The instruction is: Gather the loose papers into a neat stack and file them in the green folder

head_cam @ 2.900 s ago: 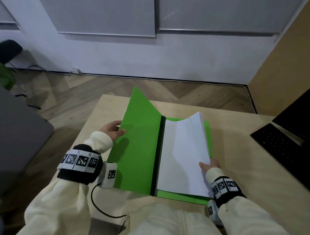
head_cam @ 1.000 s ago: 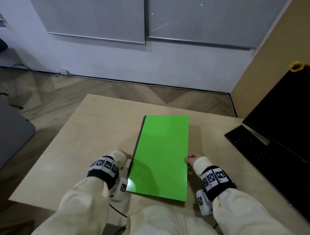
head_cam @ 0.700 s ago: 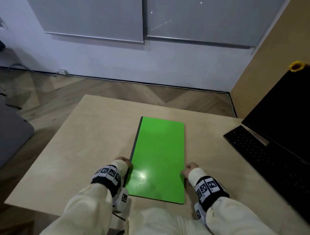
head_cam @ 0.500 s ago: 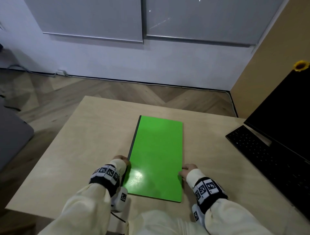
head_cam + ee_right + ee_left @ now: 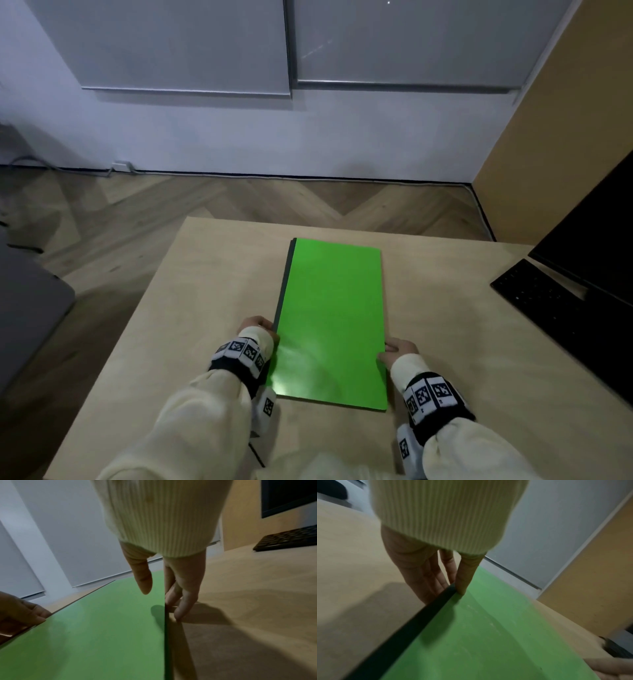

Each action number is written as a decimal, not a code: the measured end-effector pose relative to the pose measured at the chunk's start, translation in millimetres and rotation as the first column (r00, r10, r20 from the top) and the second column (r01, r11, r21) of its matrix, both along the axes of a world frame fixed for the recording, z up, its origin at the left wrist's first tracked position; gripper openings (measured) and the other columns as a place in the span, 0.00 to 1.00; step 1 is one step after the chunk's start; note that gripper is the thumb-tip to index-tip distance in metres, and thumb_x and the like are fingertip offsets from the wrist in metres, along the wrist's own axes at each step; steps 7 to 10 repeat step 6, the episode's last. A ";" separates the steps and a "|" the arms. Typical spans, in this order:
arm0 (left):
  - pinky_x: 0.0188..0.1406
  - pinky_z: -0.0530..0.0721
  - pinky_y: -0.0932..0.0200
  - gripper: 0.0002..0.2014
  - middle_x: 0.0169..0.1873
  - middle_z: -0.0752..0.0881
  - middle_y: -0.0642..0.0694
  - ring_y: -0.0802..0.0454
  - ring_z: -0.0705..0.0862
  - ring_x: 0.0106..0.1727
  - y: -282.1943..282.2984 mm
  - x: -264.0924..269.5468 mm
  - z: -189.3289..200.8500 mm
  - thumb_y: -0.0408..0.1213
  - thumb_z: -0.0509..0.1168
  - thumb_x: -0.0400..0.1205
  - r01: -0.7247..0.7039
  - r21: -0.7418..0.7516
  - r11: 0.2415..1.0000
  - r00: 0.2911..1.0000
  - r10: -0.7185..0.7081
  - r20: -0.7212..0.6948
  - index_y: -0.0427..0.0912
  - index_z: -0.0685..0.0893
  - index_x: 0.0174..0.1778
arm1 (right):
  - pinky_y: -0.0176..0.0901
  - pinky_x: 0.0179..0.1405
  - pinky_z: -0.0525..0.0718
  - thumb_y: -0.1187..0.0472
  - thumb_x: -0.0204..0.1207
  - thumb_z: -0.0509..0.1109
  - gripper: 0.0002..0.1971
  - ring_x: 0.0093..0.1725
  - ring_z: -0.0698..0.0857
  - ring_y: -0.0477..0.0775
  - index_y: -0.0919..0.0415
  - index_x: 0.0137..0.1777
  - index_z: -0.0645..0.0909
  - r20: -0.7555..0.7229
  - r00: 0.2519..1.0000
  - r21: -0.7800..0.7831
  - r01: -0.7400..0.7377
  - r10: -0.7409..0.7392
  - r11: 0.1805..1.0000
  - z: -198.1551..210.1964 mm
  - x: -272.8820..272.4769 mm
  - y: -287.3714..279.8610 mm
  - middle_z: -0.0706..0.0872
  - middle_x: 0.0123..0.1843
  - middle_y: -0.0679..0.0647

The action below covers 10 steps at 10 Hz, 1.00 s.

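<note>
The folder [image 5: 330, 322] is lying closed and flat on the desk [image 5: 191, 308], no papers showing, so filing is looking done (only squaring up or letting go left). I'm holding it by both long edges: my left hand [image 5: 255, 325] is pinching the dark spine, thumb on the cover, while my right hand [image 5: 399, 349] is grasping the open edge, fingers beside it, thumb hovering over it. Room is lying open to the left and ahead; the keyboard [image 5: 548, 301] is sitting well apart on the right.
</note>
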<state>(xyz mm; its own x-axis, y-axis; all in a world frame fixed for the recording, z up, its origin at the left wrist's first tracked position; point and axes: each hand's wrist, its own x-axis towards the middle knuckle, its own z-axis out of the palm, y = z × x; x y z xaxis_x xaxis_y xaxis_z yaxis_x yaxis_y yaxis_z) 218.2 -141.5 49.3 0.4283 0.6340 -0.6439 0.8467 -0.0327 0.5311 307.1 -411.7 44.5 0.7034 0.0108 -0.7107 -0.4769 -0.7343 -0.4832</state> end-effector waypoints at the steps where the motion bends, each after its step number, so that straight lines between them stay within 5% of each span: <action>1: 0.54 0.83 0.62 0.13 0.52 0.91 0.39 0.49 0.84 0.44 -0.7 5.5 -2.8 0.29 0.77 0.68 0.076 0.002 0.997 0.996 -0.076 -0.044 0.38 0.90 0.48 | 0.41 0.62 0.78 0.73 0.76 0.62 0.28 0.67 0.81 0.61 0.61 0.77 0.68 0.066 0.995 -0.006 0.070 -0.070 0.998 -0.4 -4.5 0.8 0.77 0.75 0.59; 2: 0.59 0.82 0.59 0.14 0.53 0.89 0.40 0.45 0.87 0.53 -3.9 4.9 -2.9 0.30 0.75 0.70 0.132 0.021 0.991 0.989 -0.130 -0.064 0.37 0.89 0.51 | 0.36 0.53 0.77 0.72 0.76 0.62 0.27 0.64 0.83 0.61 0.59 0.76 0.71 0.096 0.992 0.010 0.076 -0.077 0.997 -1.6 -9.9 3.7 0.80 0.72 0.58; 4: 0.59 0.83 0.56 0.14 0.53 0.89 0.37 0.44 0.85 0.48 -3.2 -6.6 -14.2 0.26 0.72 0.72 0.123 -0.007 0.992 0.992 -0.122 0.044 0.33 0.85 0.54 | 0.45 0.65 0.79 0.72 0.73 0.64 0.27 0.66 0.82 0.61 0.59 0.74 0.74 0.111 0.993 0.051 0.029 -0.034 0.998 0.2 -16.6 0.6 0.83 0.69 0.61; 5: 0.61 0.83 0.53 0.16 0.48 0.87 0.39 0.44 0.84 0.49 -1.8 -17.3 -19.6 0.25 0.69 0.73 0.181 -0.014 0.983 0.979 -0.178 0.103 0.33 0.83 0.58 | 0.41 0.63 0.77 0.72 0.74 0.63 0.26 0.65 0.83 0.60 0.59 0.72 0.75 0.104 0.995 0.069 0.002 -0.009 0.998 3.6 -16.5 -4.4 0.84 0.67 0.60; 6: 0.54 0.88 0.48 0.05 0.42 0.88 0.35 0.44 0.86 0.43 6.1 -40.5 -41.0 0.27 0.67 0.76 0.162 -0.039 0.986 0.981 -0.157 0.110 0.38 0.85 0.46 | 0.45 0.67 0.76 0.70 0.76 0.63 0.23 0.66 0.82 0.60 0.61 0.71 0.76 0.069 0.997 0.068 0.023 -0.027 0.997 13.3 -18.1 -13.4 0.83 0.68 0.60; 10: 0.54 0.88 0.48 0.05 0.42 0.88 0.35 0.44 0.86 0.43 6.1 -40.5 -41.0 0.27 0.67 0.76 0.162 -0.039 0.986 0.981 -0.157 0.110 0.38 0.85 0.46 | 0.45 0.67 0.76 0.70 0.76 0.63 0.23 0.66 0.82 0.60 0.61 0.71 0.76 0.069 0.997 0.068 0.023 -0.027 0.997 13.3 -18.1 -13.4 0.83 0.68 0.60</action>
